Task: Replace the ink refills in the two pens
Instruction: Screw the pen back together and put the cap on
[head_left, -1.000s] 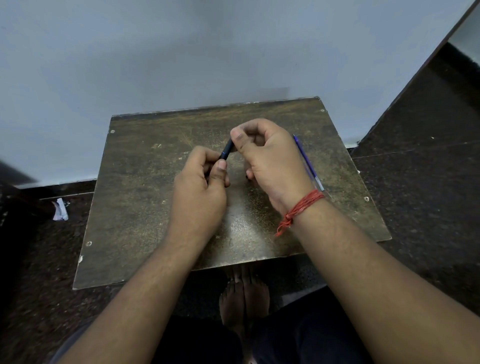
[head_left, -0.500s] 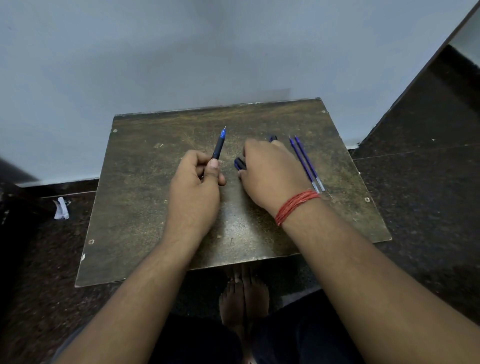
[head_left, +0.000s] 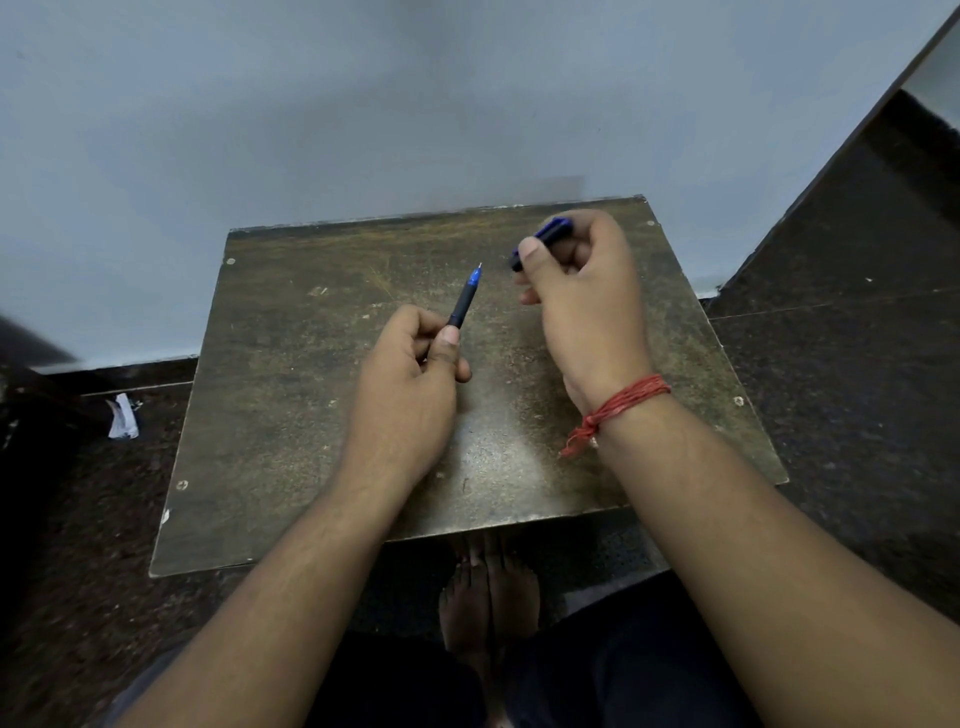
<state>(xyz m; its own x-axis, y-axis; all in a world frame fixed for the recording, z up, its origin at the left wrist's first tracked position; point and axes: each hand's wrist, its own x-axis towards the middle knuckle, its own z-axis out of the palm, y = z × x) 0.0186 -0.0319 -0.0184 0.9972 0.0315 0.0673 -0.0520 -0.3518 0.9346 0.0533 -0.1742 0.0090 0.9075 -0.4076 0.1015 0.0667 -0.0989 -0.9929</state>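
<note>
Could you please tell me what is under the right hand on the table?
The right hand grips a blue pen part above the table. Whatever lies beneath it is covered.

Both forearms reach in from six o'clock. The left hand (head_left: 410, 384) sits knuckles up near centre, fingers curled, thumb pressed along a pen (head_left: 464, 304) pointing toward one o'clock. The right hand (head_left: 584, 306), raised toward two o'clock, curls around a blurred blue piece (head_left: 545, 236), possibly a cap, thumb on top.
</note>
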